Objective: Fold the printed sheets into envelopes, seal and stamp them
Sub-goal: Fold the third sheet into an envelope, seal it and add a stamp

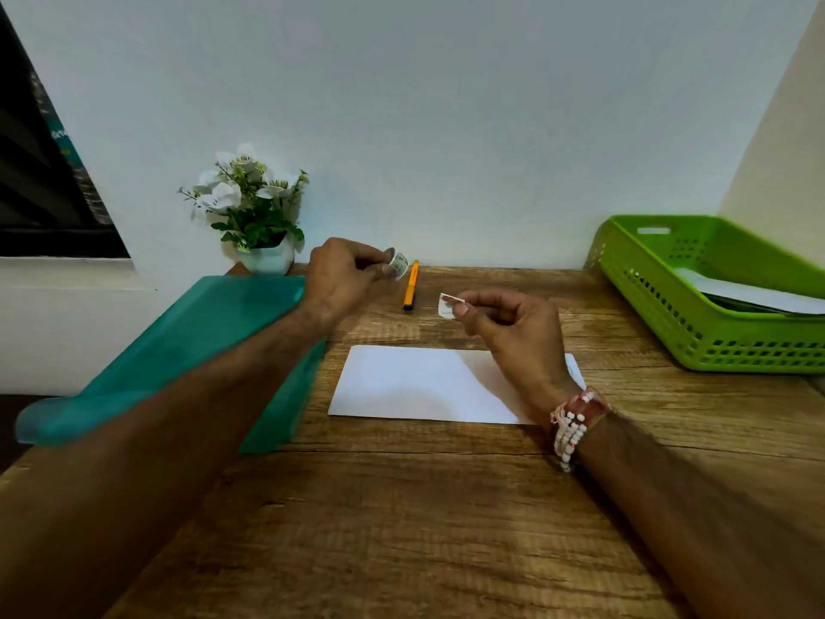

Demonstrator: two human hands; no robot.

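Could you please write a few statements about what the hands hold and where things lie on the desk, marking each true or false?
1. The right hand pinches a single stamp. True.
2. The left hand holds the orange pen. False: it holds a stamp roll; the pen lies on the desk.
3. The white envelope sits inside the green basket. False: it lies flat on the desk.
4. A potted plant stands by the wall. True.

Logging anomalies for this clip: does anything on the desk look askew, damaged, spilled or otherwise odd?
Nothing stands out. The white envelope lies flat on the desk; the left hand holds the stamp roll, the right hand a single stamp. The pen and green basket look orderly.
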